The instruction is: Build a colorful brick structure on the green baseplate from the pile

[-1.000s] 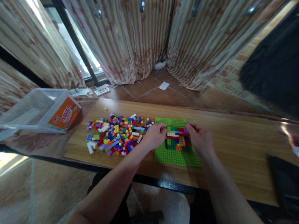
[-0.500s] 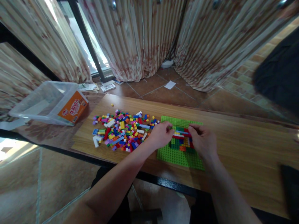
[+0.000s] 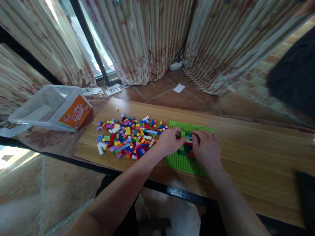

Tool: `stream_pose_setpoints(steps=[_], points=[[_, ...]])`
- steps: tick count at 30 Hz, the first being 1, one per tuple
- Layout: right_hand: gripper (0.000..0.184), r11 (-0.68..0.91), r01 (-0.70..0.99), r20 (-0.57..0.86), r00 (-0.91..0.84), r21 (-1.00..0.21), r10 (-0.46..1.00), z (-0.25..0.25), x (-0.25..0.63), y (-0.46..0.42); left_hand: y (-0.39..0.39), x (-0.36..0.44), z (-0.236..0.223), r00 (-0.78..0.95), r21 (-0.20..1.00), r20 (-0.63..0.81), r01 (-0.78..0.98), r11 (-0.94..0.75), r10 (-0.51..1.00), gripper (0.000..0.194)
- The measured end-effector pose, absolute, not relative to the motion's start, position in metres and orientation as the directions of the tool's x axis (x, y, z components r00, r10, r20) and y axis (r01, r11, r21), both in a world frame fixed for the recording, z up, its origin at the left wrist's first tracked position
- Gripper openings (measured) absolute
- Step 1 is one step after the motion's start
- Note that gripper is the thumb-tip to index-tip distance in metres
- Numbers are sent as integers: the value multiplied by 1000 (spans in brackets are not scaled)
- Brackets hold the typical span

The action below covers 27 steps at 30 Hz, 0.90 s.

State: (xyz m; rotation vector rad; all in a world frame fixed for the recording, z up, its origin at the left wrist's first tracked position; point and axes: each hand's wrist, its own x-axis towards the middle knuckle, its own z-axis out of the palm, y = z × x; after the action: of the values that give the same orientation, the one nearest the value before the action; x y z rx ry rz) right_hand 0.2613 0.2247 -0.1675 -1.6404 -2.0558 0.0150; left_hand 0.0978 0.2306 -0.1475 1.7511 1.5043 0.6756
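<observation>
A green studded baseplate [image 3: 182, 165] lies on the table in front of me, bearing a low build of coloured toy building bricks [image 3: 188, 135]. My left hand [image 3: 170, 141] is closed at the left end of this build, thumb and fingertips pinched at its edge. From the other side, my right hand [image 3: 208, 149] reaches over the build with bent fingers closed on the bricks and covers its right part. A red-and-white strip of bricks [image 3: 188, 142] shows between the two hands. Exactly which brick each fingertip grips is hidden.
Left of the baseplate spreads a pile of loose multicoloured bricks [image 3: 128, 139]. A clear plastic bin [image 3: 46, 108] with an orange label stands at the far left. One yellow brick [image 3: 117, 109] lies apart near the back edge. A dark object [image 3: 305, 196] sits at the right.
My right hand has moved left along the build, closer to my left hand, and covers more bricks. The left hand stays at the build's left end. The view has shifted slightly.
</observation>
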Motion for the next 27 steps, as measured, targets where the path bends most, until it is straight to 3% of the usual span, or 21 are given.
stream_pose_setpoints(steps=[8, 17, 27], points=[[28, 269, 892, 366, -129, -363, 922, -167, 260, 224, 231, 96, -146, 163, 774, -66, 631, -52, 984, 34], [27, 263, 766, 291, -103, -587, 951, -163, 270, 226, 230, 93, -145, 193, 775, -73, 628, -66, 979, 41], [28, 342, 771, 327, -183, -537, 927, -161, 264, 224, 228, 95, -142, 196, 771, -63, 633, -77, 979, 41]])
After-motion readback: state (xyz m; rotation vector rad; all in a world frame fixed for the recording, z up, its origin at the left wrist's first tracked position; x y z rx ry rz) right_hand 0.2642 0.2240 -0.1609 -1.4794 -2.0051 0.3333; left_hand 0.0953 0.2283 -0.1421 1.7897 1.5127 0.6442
